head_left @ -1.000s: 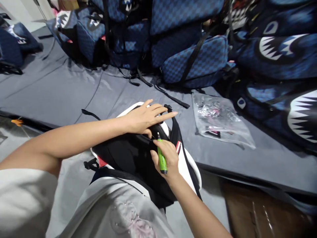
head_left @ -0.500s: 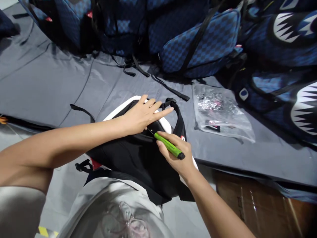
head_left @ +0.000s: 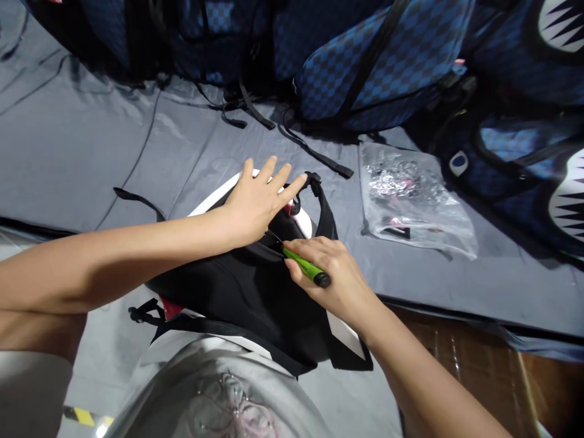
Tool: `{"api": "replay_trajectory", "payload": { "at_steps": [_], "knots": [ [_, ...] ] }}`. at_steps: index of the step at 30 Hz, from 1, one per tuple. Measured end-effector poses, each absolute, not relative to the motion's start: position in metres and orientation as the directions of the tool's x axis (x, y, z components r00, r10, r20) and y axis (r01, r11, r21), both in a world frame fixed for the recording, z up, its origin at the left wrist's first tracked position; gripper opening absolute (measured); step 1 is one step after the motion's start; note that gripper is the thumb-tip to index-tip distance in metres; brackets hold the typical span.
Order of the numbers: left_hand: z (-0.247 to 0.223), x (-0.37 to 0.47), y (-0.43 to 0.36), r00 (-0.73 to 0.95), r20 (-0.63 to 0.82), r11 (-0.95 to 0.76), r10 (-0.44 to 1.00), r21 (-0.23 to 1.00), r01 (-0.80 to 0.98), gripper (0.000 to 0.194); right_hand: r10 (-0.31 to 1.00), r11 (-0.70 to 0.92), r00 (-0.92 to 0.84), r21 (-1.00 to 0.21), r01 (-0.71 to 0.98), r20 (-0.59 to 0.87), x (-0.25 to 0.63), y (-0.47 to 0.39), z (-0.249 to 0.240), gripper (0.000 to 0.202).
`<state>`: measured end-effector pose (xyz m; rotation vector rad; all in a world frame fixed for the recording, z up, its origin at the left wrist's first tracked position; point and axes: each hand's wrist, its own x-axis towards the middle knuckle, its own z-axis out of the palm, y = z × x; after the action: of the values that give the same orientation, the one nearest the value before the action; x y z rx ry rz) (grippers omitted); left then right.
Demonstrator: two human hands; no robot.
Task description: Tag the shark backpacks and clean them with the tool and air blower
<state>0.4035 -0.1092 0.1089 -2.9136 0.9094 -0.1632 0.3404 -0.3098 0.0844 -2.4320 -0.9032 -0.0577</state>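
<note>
A black and white backpack lies at the table's near edge, against my body. Across its upper part rests my left hand, palm down with the fingers spread, holding nothing. My right hand is closed round a green-handled tool with a black end. From the handle a thin dark shaft points up and left, toward the backpack beside my left palm; its tip is hidden. A black strap with a buckle curves past my left fingertips. Another buckle hangs off the backpack's left side.
Blue checkered backpacks line the back of the grey-covered table. A clear plastic bag with small items inside lies to the right. Backpacks with a toothed print stand farther right. Under the table is a brown cardboard box.
My left hand has shifted slightly left and up, its fingers spread wider. My right hand has turned more over the green-handled tool, still gripping it. The view has moved a little.
</note>
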Motion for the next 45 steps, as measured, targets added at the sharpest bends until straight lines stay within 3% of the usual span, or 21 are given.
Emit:
{"api": "replay_trajectory", "payload": {
  "at_steps": [9, 26, 34, 45],
  "knots": [
    [0.127, 0.405, -0.112, 0.830, -0.114, -0.809, -0.546, -0.184, -0.558, 0.091, 0.587, -0.556, 0.760, -0.543, 0.629, 0.279, 0.345, -0.296, 0.085, 0.024],
    [0.122, 0.405, -0.108, 0.817, -0.068, -0.802, -0.572, -0.165, -0.575, 0.080, 0.553, -0.574, 0.782, -0.549, 0.607, 0.287, 0.345, -0.283, 0.081, 0.021],
    [0.119, 0.404, -0.106, 0.819, -0.048, -0.804, -0.572, -0.162, -0.572, 0.077, 0.492, -0.570, 0.842, -0.650, 0.503, 0.222, 0.341, -0.279, 0.081, 0.021],
    [0.116, 0.404, -0.105, 0.820, -0.038, -0.811, -0.571, -0.129, -0.570, 0.077, 0.375, -0.565, 0.892, -0.701, 0.436, 0.253, 0.333, -0.273, 0.075, 0.020]
  ]
}}
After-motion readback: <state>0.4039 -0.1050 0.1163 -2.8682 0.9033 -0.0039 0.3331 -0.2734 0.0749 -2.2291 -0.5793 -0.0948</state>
